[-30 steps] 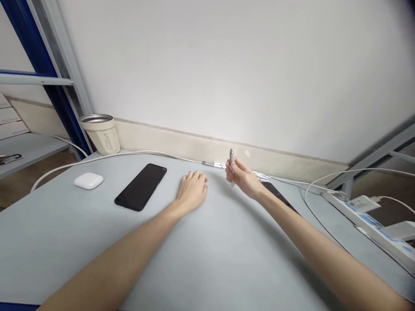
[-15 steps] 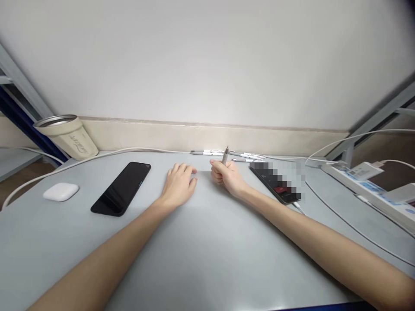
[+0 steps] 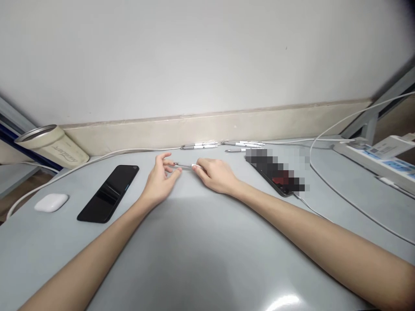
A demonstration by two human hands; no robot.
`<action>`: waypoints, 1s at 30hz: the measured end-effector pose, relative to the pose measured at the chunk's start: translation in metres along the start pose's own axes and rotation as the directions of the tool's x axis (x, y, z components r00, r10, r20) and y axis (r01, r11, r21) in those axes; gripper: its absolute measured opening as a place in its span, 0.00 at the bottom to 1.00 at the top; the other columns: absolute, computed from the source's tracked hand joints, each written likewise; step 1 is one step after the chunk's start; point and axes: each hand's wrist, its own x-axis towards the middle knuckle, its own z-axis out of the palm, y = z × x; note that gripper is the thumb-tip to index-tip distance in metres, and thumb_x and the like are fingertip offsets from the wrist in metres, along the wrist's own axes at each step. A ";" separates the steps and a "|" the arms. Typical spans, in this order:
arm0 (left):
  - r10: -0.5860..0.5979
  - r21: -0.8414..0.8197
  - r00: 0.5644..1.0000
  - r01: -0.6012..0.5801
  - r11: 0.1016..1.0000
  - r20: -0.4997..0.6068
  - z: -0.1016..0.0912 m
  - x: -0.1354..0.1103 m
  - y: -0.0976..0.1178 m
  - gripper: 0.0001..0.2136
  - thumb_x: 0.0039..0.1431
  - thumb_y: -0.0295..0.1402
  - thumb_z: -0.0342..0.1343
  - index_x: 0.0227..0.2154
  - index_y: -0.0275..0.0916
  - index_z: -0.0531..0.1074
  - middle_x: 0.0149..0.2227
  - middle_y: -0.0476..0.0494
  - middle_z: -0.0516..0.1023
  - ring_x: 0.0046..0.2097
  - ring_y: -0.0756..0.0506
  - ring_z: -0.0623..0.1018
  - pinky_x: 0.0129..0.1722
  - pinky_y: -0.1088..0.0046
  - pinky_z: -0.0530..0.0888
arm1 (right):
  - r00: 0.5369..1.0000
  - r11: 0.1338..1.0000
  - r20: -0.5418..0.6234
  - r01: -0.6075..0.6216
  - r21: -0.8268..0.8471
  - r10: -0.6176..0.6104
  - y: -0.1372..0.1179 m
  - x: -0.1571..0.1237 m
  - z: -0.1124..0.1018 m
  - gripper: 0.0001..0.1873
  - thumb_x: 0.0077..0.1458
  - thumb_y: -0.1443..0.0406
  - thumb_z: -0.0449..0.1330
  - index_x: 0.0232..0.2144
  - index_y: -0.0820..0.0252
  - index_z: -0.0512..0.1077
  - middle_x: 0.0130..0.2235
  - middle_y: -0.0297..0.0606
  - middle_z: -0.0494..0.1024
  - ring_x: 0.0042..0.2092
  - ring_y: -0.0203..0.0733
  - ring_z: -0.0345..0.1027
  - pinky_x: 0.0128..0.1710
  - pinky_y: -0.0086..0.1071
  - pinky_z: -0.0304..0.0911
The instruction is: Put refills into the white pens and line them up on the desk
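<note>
A white pen with a grey grip point(image 3: 184, 165) lies nearly level between my hands, its tip toward the left. My right hand point(image 3: 215, 175) is closed around the pen's rear part, which the fingers hide. Beside the tip, my left hand point(image 3: 160, 179) has its fingers apart and curved; whether a fingertip touches the pen I cannot tell. Several similar pens point(image 3: 201, 146) lie along the back edge of the grey table point(image 3: 194, 250), beyond my hands.
To the left are a black phone point(image 3: 108, 194), a white earbud case point(image 3: 52, 202) and a cream cup point(image 3: 61, 149). At the right lie a partly blurred phone point(image 3: 266, 175) on a cable and a power strip point(image 3: 382, 162). A pale wall point(image 3: 207, 65) closes off the back.
My right hand has turned, bringing the pen from upright to nearly level, tip leftward. My left hand has lifted from lying flat and rolled to face the pen tip. The view has tilted slightly.
</note>
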 end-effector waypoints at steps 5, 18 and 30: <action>0.179 0.129 0.977 -0.194 0.973 0.118 -0.003 -0.005 0.009 0.12 0.62 0.40 0.45 0.42 0.42 0.69 0.40 0.47 0.72 0.40 0.48 0.73 0.41 0.71 0.69 | 0.993 0.993 0.078 0.090 -0.078 -0.084 0.006 -0.001 0.000 0.22 0.64 0.53 0.42 0.30 0.57 0.68 0.31 0.37 0.75 0.29 0.37 0.63 0.27 0.30 0.41; 0.154 0.199 0.929 -0.230 0.953 0.335 -0.008 -0.004 0.008 0.18 0.65 0.40 0.34 0.30 0.41 0.68 0.30 0.49 0.74 0.33 0.47 0.72 0.35 0.71 0.66 | 0.975 0.976 0.030 0.219 -0.002 -0.219 0.010 -0.004 0.000 0.21 0.64 0.54 0.45 0.30 0.57 0.70 0.29 0.37 0.74 0.31 0.37 0.63 0.28 0.29 0.43; 0.090 0.126 0.966 -0.123 0.984 0.241 -0.007 -0.009 0.009 0.12 0.61 0.40 0.44 0.44 0.44 0.65 0.23 0.55 0.68 0.26 0.49 0.69 0.28 0.74 0.63 | 0.991 0.993 0.056 0.119 -0.004 -0.119 0.009 -0.001 0.005 0.19 0.64 0.54 0.45 0.32 0.57 0.69 0.30 0.36 0.73 0.29 0.37 0.62 0.28 0.29 0.43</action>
